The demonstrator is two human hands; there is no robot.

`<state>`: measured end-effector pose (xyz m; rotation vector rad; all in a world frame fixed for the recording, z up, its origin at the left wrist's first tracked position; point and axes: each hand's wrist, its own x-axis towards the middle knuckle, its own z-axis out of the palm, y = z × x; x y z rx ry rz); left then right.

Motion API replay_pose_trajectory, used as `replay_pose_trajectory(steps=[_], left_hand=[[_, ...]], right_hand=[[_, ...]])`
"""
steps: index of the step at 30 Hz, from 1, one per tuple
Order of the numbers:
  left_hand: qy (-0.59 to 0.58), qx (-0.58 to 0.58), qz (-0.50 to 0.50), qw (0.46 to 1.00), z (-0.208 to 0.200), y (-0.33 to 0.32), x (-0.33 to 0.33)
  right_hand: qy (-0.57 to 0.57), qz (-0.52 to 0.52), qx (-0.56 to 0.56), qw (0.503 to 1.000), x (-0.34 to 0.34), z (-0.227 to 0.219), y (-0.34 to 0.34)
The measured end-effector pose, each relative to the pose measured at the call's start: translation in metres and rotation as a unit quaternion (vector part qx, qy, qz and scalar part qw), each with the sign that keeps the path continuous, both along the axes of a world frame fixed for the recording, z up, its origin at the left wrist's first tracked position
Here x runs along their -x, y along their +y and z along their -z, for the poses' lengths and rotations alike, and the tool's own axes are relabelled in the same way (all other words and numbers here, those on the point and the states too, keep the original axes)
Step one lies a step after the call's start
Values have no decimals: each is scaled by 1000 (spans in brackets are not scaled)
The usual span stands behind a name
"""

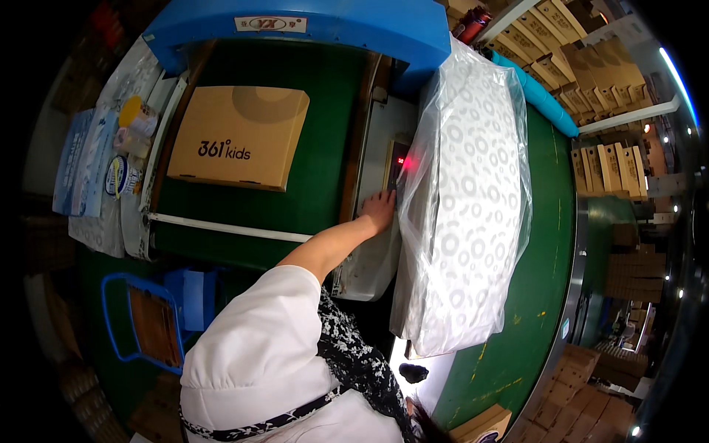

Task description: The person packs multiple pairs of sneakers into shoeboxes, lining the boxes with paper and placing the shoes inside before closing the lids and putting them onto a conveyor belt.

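Observation:
My left hand (pixel 378 210) reaches forward from a white short sleeve. Its fingers lie stretched out on the metal side frame (pixel 375 140) of a conveyor, by a small control panel (pixel 394 166) with a red lit display. Nothing shows in that hand. To its left, a closed brown cardboard shoe box (pixel 229 125) lies on the green belt (pixel 325 133). Just right of the hand is a tall stack of white, grey-patterned paper (pixel 473 199) under clear plastic. My right hand cannot be made out.
A blue machine housing (pixel 310 37) spans the belt at the far end. At left stand a blue-and-white carton (pixel 85 162) and a yellow-lidded jar (pixel 136 114). A blue-framed stool (pixel 151 321) is at lower left. Brown boxes (pixel 609 170) line racks beyond the green surface (pixel 543 295) at right.

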<state>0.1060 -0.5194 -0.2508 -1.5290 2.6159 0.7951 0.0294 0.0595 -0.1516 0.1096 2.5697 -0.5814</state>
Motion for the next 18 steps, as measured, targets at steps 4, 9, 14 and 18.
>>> replay_pose_trajectory(steps=[4, 9, 14, 18], left_hand=[[12, -36, 4, 999, -11, -5, 4], [39, -64, 10, 997, -8, -4, 0], [40, -55, 3, 998, -8, -13, -21], [116, -148, -13, 982, -58, -30, -48]], right_hand=[[2, -3, -7, 1000, -5, -2, -8], [17, -34, -8, 999, -8, -9, -31], [35, -83, 13, 996, -13, -14, -77], [62, -99, 43, 992, -33, -21, -109]])
